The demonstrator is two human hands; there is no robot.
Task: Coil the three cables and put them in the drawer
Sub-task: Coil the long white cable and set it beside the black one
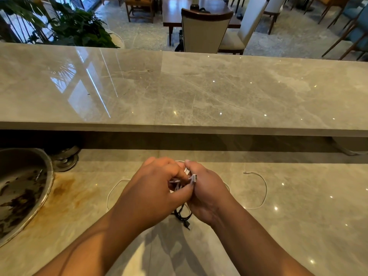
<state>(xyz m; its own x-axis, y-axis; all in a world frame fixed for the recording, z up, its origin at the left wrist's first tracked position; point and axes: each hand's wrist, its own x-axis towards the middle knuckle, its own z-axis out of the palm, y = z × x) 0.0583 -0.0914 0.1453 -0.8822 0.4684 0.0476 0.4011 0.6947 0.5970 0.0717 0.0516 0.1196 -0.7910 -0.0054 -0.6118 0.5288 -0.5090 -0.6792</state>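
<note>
My left hand (157,188) and my right hand (205,192) meet over the lower marble counter (298,226), both pinching a bunch of white cable (192,178) with a USB plug showing between the fingers. One white strand (263,193) loops out to the right, its small plug lying on the counter. Another white strand (114,191) curves out to the left of my left hand. A black cable (182,217) lies bundled under my hands, its plug pointing toward me. No drawer is in view.
A round metal sink (25,192) with dark debris is set into the counter at the left, rust stains beside it. A raised marble bar top (199,90) runs across behind. Beyond it are chairs (205,30), tables and a potted plant (79,28).
</note>
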